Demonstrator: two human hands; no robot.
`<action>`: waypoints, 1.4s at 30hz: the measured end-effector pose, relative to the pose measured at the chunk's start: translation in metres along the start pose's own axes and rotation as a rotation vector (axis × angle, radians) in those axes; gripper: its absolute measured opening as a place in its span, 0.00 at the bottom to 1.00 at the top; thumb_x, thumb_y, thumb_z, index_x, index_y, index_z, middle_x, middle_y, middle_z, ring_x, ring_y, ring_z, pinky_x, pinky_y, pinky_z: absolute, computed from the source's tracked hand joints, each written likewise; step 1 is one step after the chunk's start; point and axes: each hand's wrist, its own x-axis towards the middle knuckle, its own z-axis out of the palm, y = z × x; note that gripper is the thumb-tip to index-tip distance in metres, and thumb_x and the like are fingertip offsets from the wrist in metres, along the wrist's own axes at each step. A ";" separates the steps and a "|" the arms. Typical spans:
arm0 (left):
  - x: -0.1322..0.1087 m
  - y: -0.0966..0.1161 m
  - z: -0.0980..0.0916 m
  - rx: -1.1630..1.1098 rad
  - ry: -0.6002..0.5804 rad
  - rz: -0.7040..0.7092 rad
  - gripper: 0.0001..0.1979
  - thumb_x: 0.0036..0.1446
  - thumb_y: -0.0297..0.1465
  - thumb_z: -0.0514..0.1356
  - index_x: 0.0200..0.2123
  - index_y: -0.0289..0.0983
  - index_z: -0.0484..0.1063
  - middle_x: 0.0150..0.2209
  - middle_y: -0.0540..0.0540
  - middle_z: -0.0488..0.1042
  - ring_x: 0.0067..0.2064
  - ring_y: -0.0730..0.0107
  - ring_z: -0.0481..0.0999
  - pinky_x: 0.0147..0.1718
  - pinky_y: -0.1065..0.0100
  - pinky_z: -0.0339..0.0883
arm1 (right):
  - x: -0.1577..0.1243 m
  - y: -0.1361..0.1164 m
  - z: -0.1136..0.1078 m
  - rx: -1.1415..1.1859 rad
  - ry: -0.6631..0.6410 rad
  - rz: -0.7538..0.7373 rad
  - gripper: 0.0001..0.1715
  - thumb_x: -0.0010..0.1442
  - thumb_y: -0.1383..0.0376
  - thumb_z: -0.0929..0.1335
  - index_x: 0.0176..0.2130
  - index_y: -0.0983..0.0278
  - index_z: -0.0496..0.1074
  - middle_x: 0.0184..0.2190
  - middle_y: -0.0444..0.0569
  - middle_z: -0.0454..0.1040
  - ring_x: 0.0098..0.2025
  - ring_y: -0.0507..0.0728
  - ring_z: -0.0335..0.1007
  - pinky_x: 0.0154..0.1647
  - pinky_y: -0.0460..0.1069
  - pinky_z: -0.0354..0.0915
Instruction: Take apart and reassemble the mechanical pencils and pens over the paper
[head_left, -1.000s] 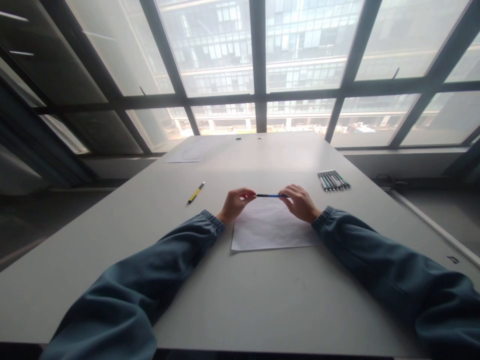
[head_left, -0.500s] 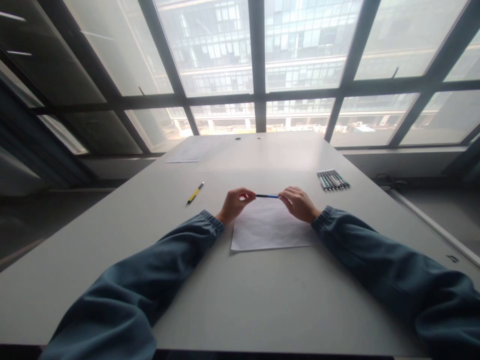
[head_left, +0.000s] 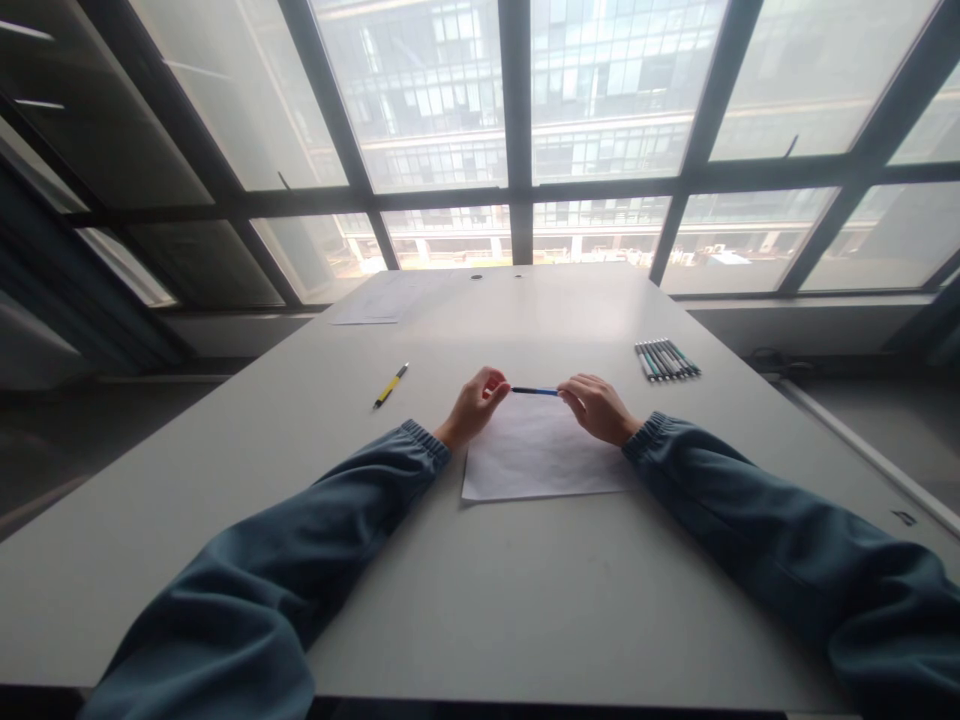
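Observation:
A slim blue and black pen (head_left: pixel 535 391) lies level between my two hands, above a sheet of white paper (head_left: pixel 547 460). My right hand (head_left: pixel 600 408) pinches its blue end between thumb and fingers. At the dark end is my left hand (head_left: pixel 474 408), fingers curled, the thumb tip meeting the end of the pen. The fingers hide exactly how the left hand grips it. To the left, a yellow and black pen (head_left: pixel 391 386) rests on the white table (head_left: pixel 570 600).
Several dark pens with grey and green parts (head_left: pixel 667 360) lie side by side at the right. More paper (head_left: pixel 371 302) is at the far left of the table. A small dark object (head_left: pixel 904 517) sits near the right edge. Windows (head_left: pixel 442 100) stand beyond the table.
The fingers of my left hand have lifted and curled back a little at the dark end of the pen. My right hand and the pen have hardly moved.

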 end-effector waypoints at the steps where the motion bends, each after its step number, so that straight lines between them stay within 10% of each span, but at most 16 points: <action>1: 0.000 0.000 -0.001 0.036 -0.013 -0.018 0.27 0.65 0.54 0.53 0.32 0.36 0.73 0.28 0.48 0.73 0.30 0.71 0.72 0.31 0.69 0.67 | 0.000 0.000 0.000 -0.001 0.000 -0.001 0.17 0.73 0.62 0.60 0.39 0.62 0.74 0.32 0.51 0.76 0.36 0.58 0.69 0.41 0.52 0.63; 12: -0.001 0.005 -0.002 0.094 -0.103 -0.100 0.34 0.64 0.57 0.50 0.17 0.37 0.67 0.17 0.51 0.66 0.21 0.73 0.65 0.25 0.69 0.58 | 0.001 -0.001 0.000 -0.002 -0.003 -0.034 0.17 0.73 0.62 0.60 0.39 0.62 0.75 0.33 0.52 0.77 0.36 0.58 0.69 0.41 0.53 0.63; 25: -0.001 0.004 -0.002 0.064 -0.002 0.014 0.17 0.57 0.45 0.66 0.34 0.36 0.80 0.31 0.44 0.82 0.32 0.65 0.79 0.33 0.66 0.72 | 0.000 0.001 -0.001 -0.005 0.001 -0.024 0.18 0.74 0.62 0.59 0.38 0.62 0.74 0.32 0.51 0.76 0.36 0.58 0.69 0.41 0.53 0.63; 36: -0.001 0.005 -0.002 -0.035 -0.032 0.051 0.28 0.51 0.47 0.71 0.50 0.38 0.76 0.44 0.42 0.81 0.39 0.66 0.79 0.33 0.69 0.71 | 0.000 0.000 0.000 -0.009 0.011 -0.032 0.16 0.73 0.63 0.60 0.38 0.63 0.74 0.33 0.52 0.77 0.36 0.58 0.69 0.41 0.52 0.62; 42: 0.000 0.001 -0.003 0.062 -0.038 -0.059 0.35 0.65 0.59 0.46 0.29 0.36 0.76 0.27 0.45 0.77 0.31 0.68 0.76 0.36 0.68 0.68 | 0.000 -0.001 -0.001 -0.009 0.018 -0.037 0.16 0.73 0.63 0.60 0.38 0.62 0.74 0.32 0.51 0.77 0.36 0.58 0.69 0.41 0.52 0.62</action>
